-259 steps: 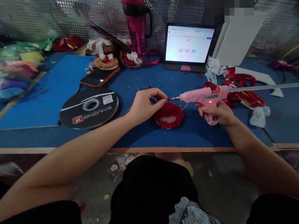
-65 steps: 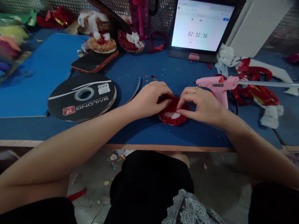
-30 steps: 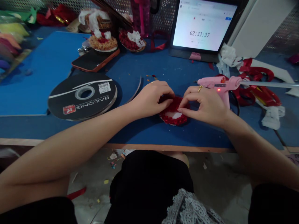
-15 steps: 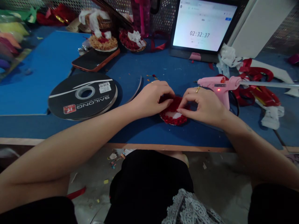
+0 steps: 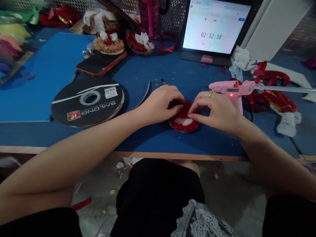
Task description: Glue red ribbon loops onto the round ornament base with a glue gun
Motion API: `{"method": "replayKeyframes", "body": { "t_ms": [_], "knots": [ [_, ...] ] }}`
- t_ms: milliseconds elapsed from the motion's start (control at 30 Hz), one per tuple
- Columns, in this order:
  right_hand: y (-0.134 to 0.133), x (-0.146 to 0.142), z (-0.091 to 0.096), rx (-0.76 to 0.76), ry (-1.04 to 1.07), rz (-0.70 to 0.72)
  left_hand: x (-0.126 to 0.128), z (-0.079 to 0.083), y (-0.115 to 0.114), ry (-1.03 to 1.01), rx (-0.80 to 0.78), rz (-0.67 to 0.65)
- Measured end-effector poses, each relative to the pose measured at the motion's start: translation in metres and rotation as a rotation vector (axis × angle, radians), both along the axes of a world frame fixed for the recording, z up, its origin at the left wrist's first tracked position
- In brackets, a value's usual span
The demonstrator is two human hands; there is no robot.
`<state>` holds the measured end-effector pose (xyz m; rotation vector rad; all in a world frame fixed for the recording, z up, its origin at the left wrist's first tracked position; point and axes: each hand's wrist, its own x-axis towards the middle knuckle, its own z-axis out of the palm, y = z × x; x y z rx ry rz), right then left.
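Since the first frame, the right hand [image 5: 217, 110] is showing a shift: it is leaving the pink glue gun [image 5: 232, 87] on the desk [image 5: 150, 141] and joining the left hand [image 5: 161, 103] at the red ring [image 5: 182, 127]. Between the last two frames I am seeing the hands staying in place while the tablet [image 5: 211, 26] is ticking over to 02:32:38.

On the head view, my only feed, the red ring is lying flat on the desk, near the middle of the front edge, its white centre partly showing. At its left side the left hand is curling over, thumb resting on the red trim; its fingertips are hiding from me, so I cannot tell whether it is gripping or just pressing. From the right, the right hand is bringing thumb and forefinger together, pinching the red ring.

Behind the right hand, toward the desk's right edge, the glue gun is pointing its nozzle left and glowing with a red light; red ribbons [image 5: 276, 76] are tangling beyond it. Left of the hands, a black ribbon spool [image 5: 70, 101] is lying flat near the front edge, with a phone [image 5: 98, 64] resting behind it. Toward the far edge, the tablet is standing upright.
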<state>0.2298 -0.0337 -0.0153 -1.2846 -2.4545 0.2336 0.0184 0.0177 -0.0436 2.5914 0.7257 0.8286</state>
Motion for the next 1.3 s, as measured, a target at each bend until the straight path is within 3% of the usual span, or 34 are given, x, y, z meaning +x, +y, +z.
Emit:
{"method": "replayKeyframes", "body": {
  "t_ms": [1300],
  "knots": [
    [-0.0015, -0.0033, -0.0007, 0.049, -0.081, -0.015, 0.0000, -0.0015, 0.0013, -0.015, 0.008, -0.010]
  ]
}}
